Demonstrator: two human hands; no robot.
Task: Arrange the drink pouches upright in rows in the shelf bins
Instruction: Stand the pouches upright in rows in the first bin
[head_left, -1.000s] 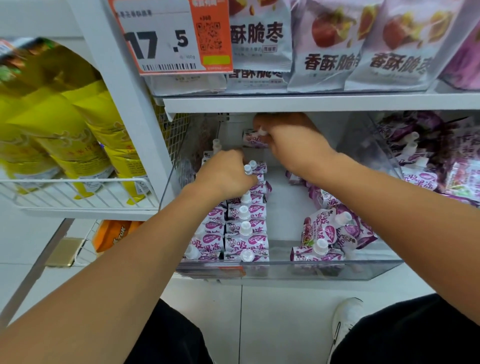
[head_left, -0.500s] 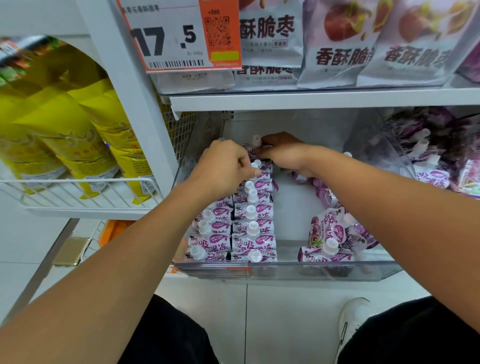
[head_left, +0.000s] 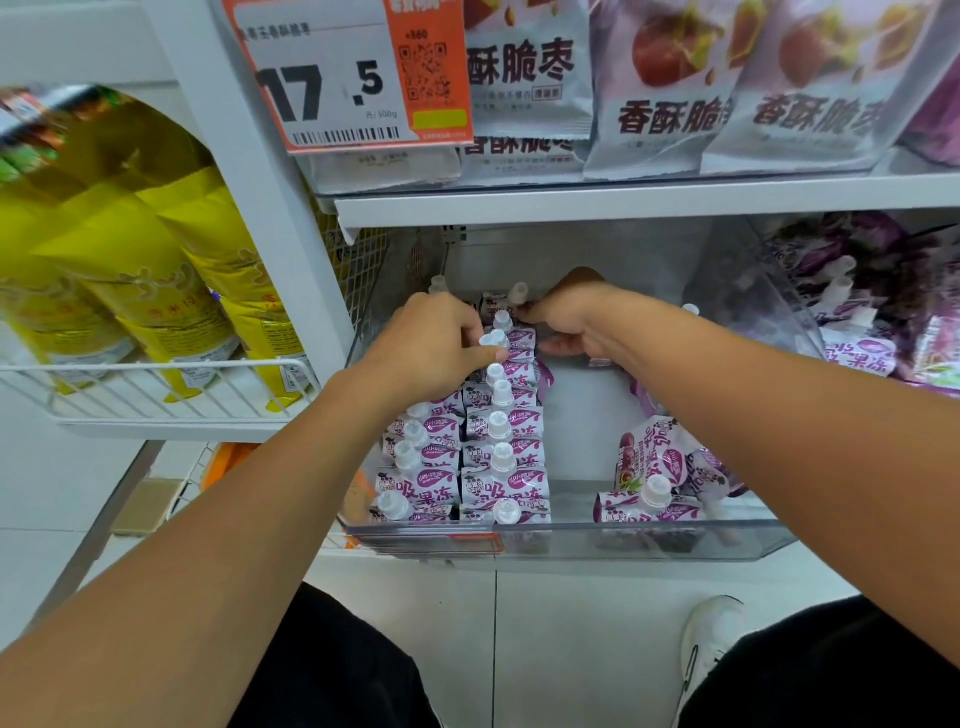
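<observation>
The drink pouches (head_left: 498, 457) are small, purple and white, each with a white cap on top. They stand in a clear bin (head_left: 571, 540) on the low shelf. Two rows stand upright along the left side of the bin. The inner row shows about eight caps. The outer row shows four caps, and the rest is hidden under the left arm. The front pouches have big purple writing, "吸果冻".

The left hand (head_left: 436, 348) rests on the back end of the rows. Its fingers are bent over the pouches and its thumb presses on the side of one. The right hand (head_left: 571, 317) is at the back of the bin too, and its fingers pinch a pouch (head_left: 496, 304) by the top. Most of that pouch is hidden.

On the right side of the bin lies a loose pile of pouches (head_left: 665, 478), tipped over. At least three are there, but the right arm covers some, so the count is not sure. The middle of the bin floor is bare.

A second bin (head_left: 883, 332) to the right holds more purple pouches in a heap, blurry and cut off.

On the shelf above sit about four pale snack bags (head_left: 665, 88) that read "香酥脆枣". A price tag (head_left: 353, 78) says "17.5" and has a square code on an orange part.

To the left, yellow bags (head_left: 130, 249) stand in a white wire basket (head_left: 156, 395). Their writing is too blurry to read.
</observation>
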